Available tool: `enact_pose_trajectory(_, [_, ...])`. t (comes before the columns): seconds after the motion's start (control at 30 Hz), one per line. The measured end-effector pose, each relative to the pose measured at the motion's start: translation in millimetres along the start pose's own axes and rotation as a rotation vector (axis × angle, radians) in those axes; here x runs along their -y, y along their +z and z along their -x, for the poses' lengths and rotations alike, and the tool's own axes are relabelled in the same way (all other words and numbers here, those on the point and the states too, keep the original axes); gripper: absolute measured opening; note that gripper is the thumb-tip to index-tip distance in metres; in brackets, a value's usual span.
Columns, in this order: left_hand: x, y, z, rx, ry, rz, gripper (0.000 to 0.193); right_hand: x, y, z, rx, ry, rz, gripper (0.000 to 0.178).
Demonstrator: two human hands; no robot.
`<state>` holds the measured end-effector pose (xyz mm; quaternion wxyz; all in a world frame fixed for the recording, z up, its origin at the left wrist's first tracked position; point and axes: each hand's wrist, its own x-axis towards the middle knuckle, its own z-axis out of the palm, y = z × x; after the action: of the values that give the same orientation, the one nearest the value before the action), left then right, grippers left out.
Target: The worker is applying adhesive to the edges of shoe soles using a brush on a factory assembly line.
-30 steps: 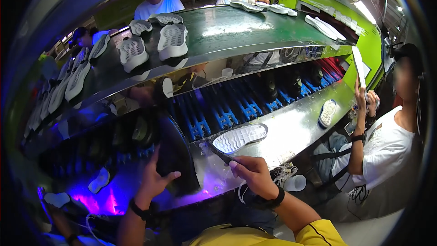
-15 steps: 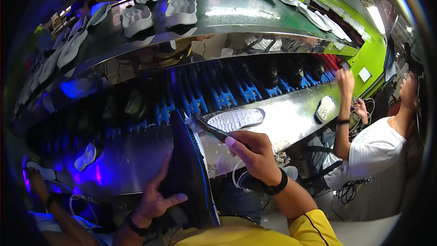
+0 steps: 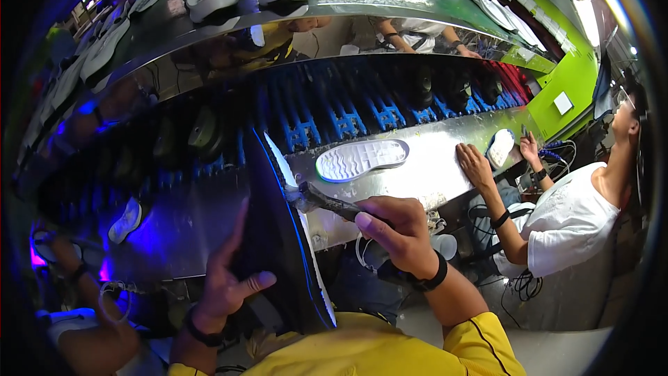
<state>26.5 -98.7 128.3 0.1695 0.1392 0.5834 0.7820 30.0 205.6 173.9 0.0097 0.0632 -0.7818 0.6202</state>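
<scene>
A black shoe upper (image 3: 273, 251) with a blue line and a white rim stands tilted in front of me, its underside facing right. My left hand (image 3: 228, 284) supports it from the left, thumb on the near side and fingers along its dark surface. In my right hand (image 3: 403, 235) is a dark-handled brush (image 3: 332, 203), pinched between thumb and fingers. The bristles touch the white rim of the upper. Just beyond the brush, a white shoe sole (image 3: 363, 160) lies on the metal bench, tread pattern showing.
Behind the metal bench (image 3: 431, 184) runs a rack of blue supports (image 3: 348, 124). Above it, a green conveyor (image 3: 390, 0) carries several soles. At right, a co-worker's hand (image 3: 476, 166) rests on the bench near another white sole (image 3: 499, 147). One more sole (image 3: 126, 221) lies left under blue light.
My brush has moved along the upper's rim, away from its far tip. The co-worker's raised hand has come down onto the bench. The whole view has shifted, with the conveyor higher in the picture.
</scene>
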Motion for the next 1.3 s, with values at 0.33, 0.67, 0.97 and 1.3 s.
enact_pose_trajectory(0.33, [-9,1,-2,-0.093,-0.005,-0.014,0.110,2,11,14,-0.022,-0.165,0.100,0.019])
enact_pose_trajectory(0.67, [-17,-4,-8,-0.163,0.028,0.013,0.103,5,16,25,0.038,-0.181,0.164,0.017])
enact_pose_trajectory(0.97, [-22,-5,-12,-0.248,0.003,0.003,0.100,20,11,24,0.084,-0.216,0.335,0.018])
enact_pose_trajectory(1.3, [-29,-15,-14,-0.293,-0.073,0.124,0.084,27,3,20,0.184,-0.261,0.408,0.023])
